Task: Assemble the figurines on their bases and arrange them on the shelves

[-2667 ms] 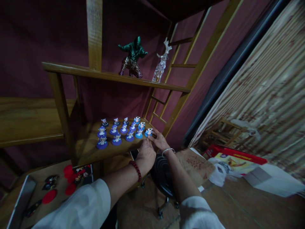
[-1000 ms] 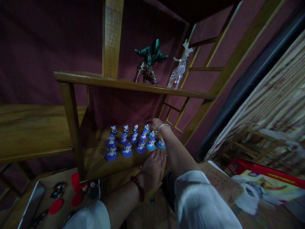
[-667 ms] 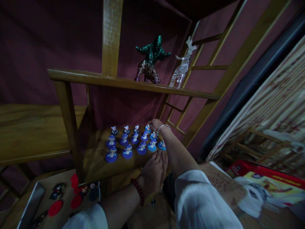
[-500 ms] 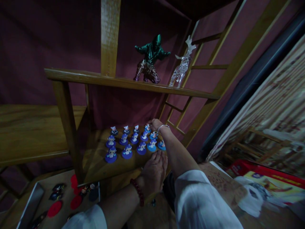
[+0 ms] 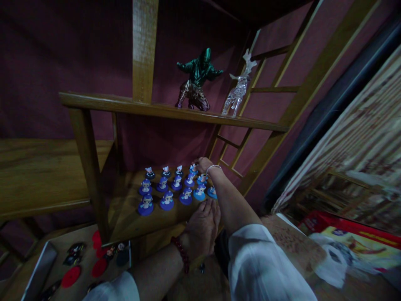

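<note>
Rows of small figurines on round bases stand on the wooden shelf point(image 5: 131, 223). Purple figurines point(image 5: 167, 200) fill most of the front and middle rows, and white-headed figurines on dark bases point(image 5: 166, 171) are at the back left. Reaching to the back right, my right hand point(image 5: 204, 164) has its fingers closed on a blue figurine point(image 5: 193, 168); the fingertips are partly hidden. Below my right wrist are more blue figurines point(image 5: 199, 192), some partly covered by my forearm. My left hand point(image 5: 203, 225) lies with fingers outstretched at the shelf's front edge, just before the front row, holding nothing visible.
Above, a green hooded statue point(image 5: 200, 79) and a clear deer figure point(image 5: 239, 90) stand on the upper shelf point(image 5: 163, 109). At lower left, a box point(image 5: 40, 267) holds red discs point(image 5: 71, 276) and dark figurines. A red package point(image 5: 316, 221) lies at right near a striped curtain point(image 5: 360, 138).
Almost nothing differs. My right hand stays at the back-right blue figurine, and my left hand keeps its place at the shelf edge. The view has shifted very slightly.
</note>
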The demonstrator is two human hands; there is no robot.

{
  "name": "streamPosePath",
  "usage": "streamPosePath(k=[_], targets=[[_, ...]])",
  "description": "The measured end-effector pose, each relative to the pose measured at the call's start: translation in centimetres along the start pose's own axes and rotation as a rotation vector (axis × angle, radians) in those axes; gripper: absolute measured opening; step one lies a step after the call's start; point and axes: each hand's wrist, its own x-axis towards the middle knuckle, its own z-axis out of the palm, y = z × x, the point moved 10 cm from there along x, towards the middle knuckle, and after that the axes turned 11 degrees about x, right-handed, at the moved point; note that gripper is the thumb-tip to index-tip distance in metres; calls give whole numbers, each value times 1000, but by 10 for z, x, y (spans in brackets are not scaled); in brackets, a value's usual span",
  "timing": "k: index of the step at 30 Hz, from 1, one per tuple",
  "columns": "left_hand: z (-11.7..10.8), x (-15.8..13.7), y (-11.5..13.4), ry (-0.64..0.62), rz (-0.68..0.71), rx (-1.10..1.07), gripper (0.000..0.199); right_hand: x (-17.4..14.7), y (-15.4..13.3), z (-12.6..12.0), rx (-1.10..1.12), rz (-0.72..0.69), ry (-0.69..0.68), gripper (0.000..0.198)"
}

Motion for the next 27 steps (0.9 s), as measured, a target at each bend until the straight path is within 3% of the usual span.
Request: streamPosePath(k=[6,13,20,27], targets=[[5,2,6,13,83,115,71,-12,-3,-21,-48,-45,54,47],[15,3,6,-12,71,103,78,-30,23,-39,63,-7,30,29],[0,-1,7,-96,92,34,78,-42,32,-13,269,-30,-71,34],[-3,-1,6,-163,81,45,81,-52,19,0,242,-44,-162,43]])
